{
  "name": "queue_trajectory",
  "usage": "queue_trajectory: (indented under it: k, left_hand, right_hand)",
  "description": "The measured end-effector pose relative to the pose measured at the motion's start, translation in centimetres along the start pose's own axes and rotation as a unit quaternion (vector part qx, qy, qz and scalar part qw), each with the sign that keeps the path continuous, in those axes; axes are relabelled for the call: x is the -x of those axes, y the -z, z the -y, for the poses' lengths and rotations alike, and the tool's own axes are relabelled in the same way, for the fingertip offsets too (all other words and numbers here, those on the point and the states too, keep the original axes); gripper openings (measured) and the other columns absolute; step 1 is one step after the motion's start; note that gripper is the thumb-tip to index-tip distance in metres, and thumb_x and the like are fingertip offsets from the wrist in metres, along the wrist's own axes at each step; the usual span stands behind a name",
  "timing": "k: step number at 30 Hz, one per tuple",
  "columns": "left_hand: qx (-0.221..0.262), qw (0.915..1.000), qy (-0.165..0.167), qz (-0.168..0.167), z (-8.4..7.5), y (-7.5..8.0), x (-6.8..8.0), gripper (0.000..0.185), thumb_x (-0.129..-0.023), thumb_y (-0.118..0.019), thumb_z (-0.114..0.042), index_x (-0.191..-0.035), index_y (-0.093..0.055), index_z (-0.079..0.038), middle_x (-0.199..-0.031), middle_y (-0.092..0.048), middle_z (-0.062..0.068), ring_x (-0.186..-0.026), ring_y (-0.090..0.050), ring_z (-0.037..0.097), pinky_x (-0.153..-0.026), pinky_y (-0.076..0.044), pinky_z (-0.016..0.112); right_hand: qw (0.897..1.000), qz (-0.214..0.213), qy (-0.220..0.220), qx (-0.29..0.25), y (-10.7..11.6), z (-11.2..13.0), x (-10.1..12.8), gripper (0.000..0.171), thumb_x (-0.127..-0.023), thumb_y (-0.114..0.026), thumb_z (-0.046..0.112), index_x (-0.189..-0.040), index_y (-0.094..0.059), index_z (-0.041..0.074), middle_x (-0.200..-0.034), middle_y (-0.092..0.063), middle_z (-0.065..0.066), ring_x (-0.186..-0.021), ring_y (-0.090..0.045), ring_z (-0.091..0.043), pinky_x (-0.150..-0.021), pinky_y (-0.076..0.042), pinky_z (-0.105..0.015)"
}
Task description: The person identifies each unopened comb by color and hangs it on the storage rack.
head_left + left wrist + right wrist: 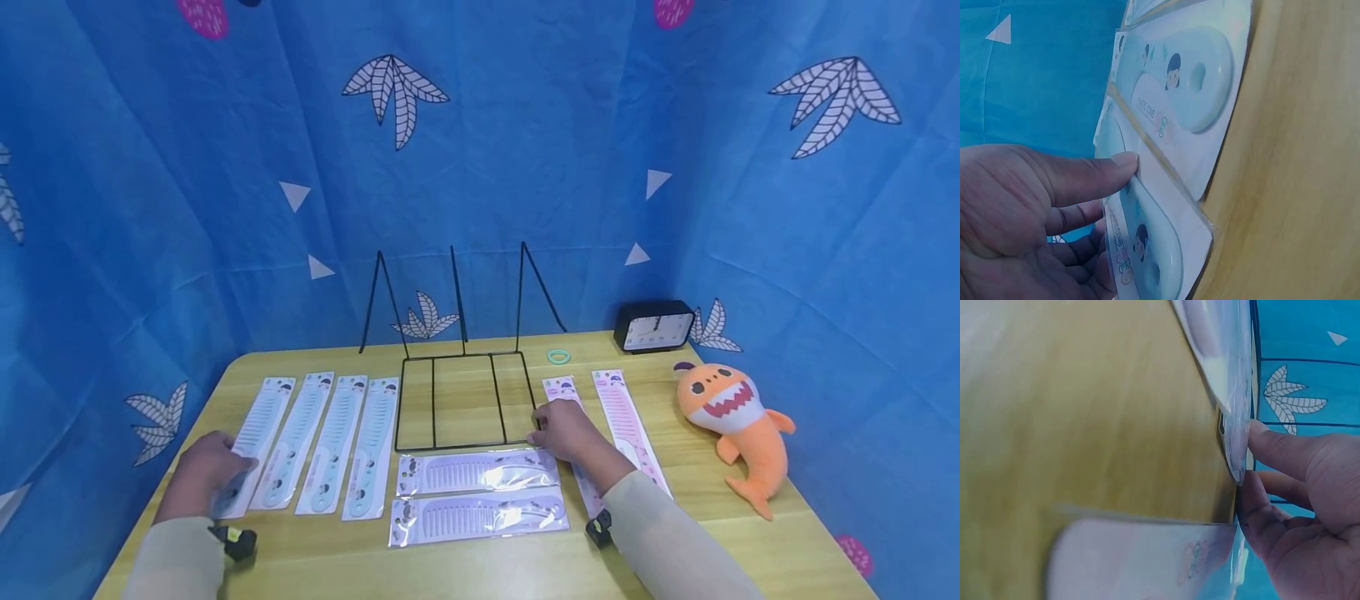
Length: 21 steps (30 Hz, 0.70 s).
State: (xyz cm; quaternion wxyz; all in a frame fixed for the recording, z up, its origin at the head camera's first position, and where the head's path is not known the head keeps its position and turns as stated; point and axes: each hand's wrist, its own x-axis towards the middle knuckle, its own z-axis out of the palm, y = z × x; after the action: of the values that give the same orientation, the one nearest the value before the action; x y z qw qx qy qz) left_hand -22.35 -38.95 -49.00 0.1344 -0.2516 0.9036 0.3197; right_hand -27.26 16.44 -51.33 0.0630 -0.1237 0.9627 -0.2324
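My left hand [238,465] lies at the near end of the leftmost light blue comb package [264,429]. The left wrist view shows the left hand [1113,187] pinching that package [1147,250], thumb on top and fingers under its edge. My right hand [542,433] is at the right end of the upper purple comb package [472,472]. In the right wrist view the right hand [1252,456] pinches the package's raised end [1225,375] between thumb and finger. A second purple package [480,517] lies just in front.
Three more blue comb packages [333,442] lie beside the held one. A black wire rack [461,400] stands mid-table. Two pink comb packages [626,417], a teal ring [558,357], a black clock [654,327] and an orange shark plush [738,417] are at the right. Blue cloth walls surround the table [750,533].
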Motion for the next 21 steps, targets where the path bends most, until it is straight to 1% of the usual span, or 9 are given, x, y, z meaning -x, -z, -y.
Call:
queue_trajectory:
  k: [2,4,9,11,14,17,19,21]
  left_hand:
    - [-0.002,1.0,0.004,-0.002,0.0,0.0,0.1,0.059,-0.106,-0.069,-0.015,-0.148,-0.043,0.016,-0.127,-0.06,0.037,-0.108,-0.061,0.047,-0.086,-0.056,0.054]
    - [-0.004,1.0,0.007,-0.005,0.0,0.0,0.1,0.059,-0.106,-0.068,-0.015,-0.149,-0.042,0.016,-0.129,-0.059,0.037,-0.11,-0.06,0.047,-0.088,-0.056,0.055]
    - [-0.019,0.9995,0.006,-0.026,0.3,0.1,-0.3,0.053,-0.108,-0.058,-0.012,-0.151,-0.042,0.016,-0.135,-0.056,0.039,-0.117,-0.058,0.05,-0.096,-0.054,0.062]
    - [-0.025,0.9989,0.005,-0.039,0.4,0.1,-0.4,0.052,-0.107,-0.054,-0.008,-0.151,-0.043,0.017,-0.137,-0.055,0.04,-0.12,-0.057,0.051,-0.101,-0.053,0.064]
    - [-0.03,0.9979,0.009,-0.056,0.4,0.1,-0.4,0.049,-0.105,-0.05,-0.004,-0.149,-0.046,0.017,-0.136,-0.056,0.04,-0.121,-0.056,0.052,-0.103,-0.052,0.066]
    - [-0.036,0.9973,-0.005,-0.064,0.6,0.4,-0.2,0.048,-0.1,-0.047,0.0,-0.144,-0.05,0.019,-0.13,-0.06,0.04,-0.116,-0.059,0.051,-0.098,-0.054,0.065]
    - [-0.035,0.9974,-0.015,-0.06,0.7,0.7,-0.1,0.048,-0.1,-0.046,0.0,-0.143,-0.051,0.02,-0.129,-0.06,0.04,-0.114,-0.059,0.05,-0.095,-0.055,0.063]
    - [-0.024,0.998,-0.022,-0.053,0.8,1.0,0.0,0.049,-0.101,-0.045,-0.002,-0.145,-0.049,0.02,-0.129,-0.06,0.04,-0.113,-0.06,0.05,-0.092,-0.055,0.06]
  right_hand:
    - [1.0,-0.004,0.004,-0.003,0.0,0.0,0.0,0.039,-0.093,-0.088,0.019,-0.071,-0.056,0.014,-0.065,-0.043,0.003,-0.065,-0.046,-0.014,-0.062,-0.035,-0.028]
    - [1.0,-0.007,0.008,-0.003,0.0,-0.1,0.1,0.043,-0.092,-0.089,0.019,-0.069,-0.053,0.014,-0.063,-0.04,0.004,-0.064,-0.043,-0.013,-0.061,-0.033,-0.027]
    - [1.0,-0.005,0.002,-0.005,-0.1,0.0,0.0,0.042,-0.093,-0.089,0.019,-0.069,-0.055,0.014,-0.064,-0.039,0.004,-0.064,-0.043,-0.013,-0.061,-0.032,-0.027]
    - [1.0,-0.006,0.0,-0.008,-0.1,0.1,0.0,0.041,-0.093,-0.089,0.019,-0.069,-0.055,0.014,-0.065,-0.038,0.004,-0.065,-0.043,-0.013,-0.061,-0.032,-0.027]
    - [1.0,-0.01,0.003,-0.009,-0.1,0.1,0.0,0.044,-0.092,-0.089,0.019,-0.069,-0.052,0.014,-0.064,-0.037,0.004,-0.064,-0.041,-0.013,-0.061,-0.031,-0.027]
    - [1.0,-0.011,0.001,-0.013,0.0,0.1,0.1,0.041,-0.092,-0.09,0.019,-0.07,-0.056,0.012,-0.065,-0.038,0.004,-0.065,-0.043,-0.013,-0.061,-0.032,-0.027]
    - [1.0,-0.01,-0.004,-0.017,0.0,0.1,0.1,0.036,-0.091,-0.09,0.019,-0.073,-0.06,0.012,-0.066,-0.04,0.004,-0.066,-0.044,-0.014,-0.061,-0.033,-0.028]
    - [1.0,-0.011,-0.007,-0.021,0.0,0.1,0.1,0.032,-0.091,-0.09,0.019,-0.075,-0.064,0.013,-0.066,-0.042,0.003,-0.067,-0.045,-0.014,-0.062,-0.034,-0.028]
